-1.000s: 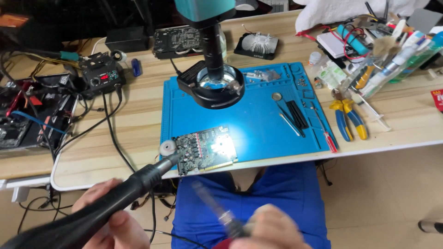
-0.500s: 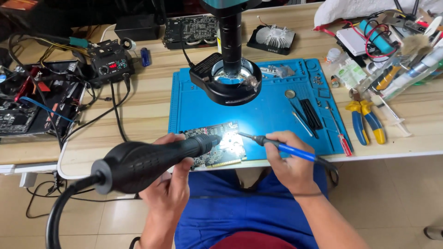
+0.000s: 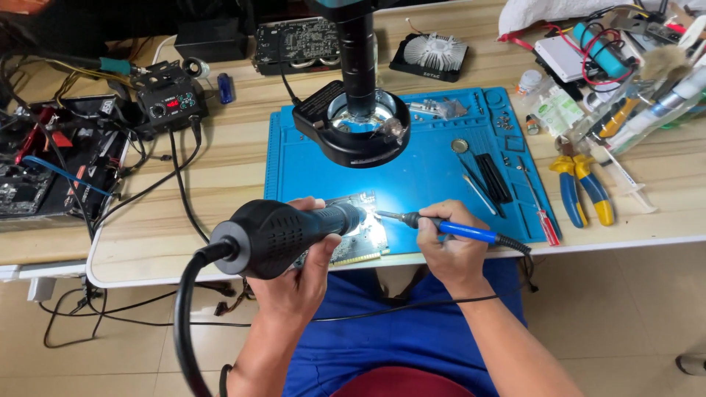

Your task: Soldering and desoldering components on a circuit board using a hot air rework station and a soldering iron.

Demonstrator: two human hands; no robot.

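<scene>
Head-camera view: a black hot-air gun (image 3: 283,234) is grasped from below by the left hand (image 3: 298,276), fingers wrapped around its barrel, with its nozzle aimed at a green circuit board (image 3: 360,234). The board lies at the near edge of a blue work mat (image 3: 434,165), close to the near edge of the wooden table (image 3: 220,169), and is brightly lit. A blue-handled soldering iron (image 3: 448,226) is gripped by the right hand (image 3: 456,250), fingers closed on the handle, the tip brought to the board just beside the nozzle.

One black microscope stand (image 3: 357,125) with a ring base is placed at the mat's far-left part. Small compartments along the mat's far-right edge are seen to hold tiny screws; their number cannot be told. One pair of yellow-and-blue pliers (image 3: 581,184) is laid right of the mat, and one red-handled screwdriver (image 3: 540,209) on the mat's right edge. One black control station (image 3: 169,99) is set towards the far-left corner.
</scene>
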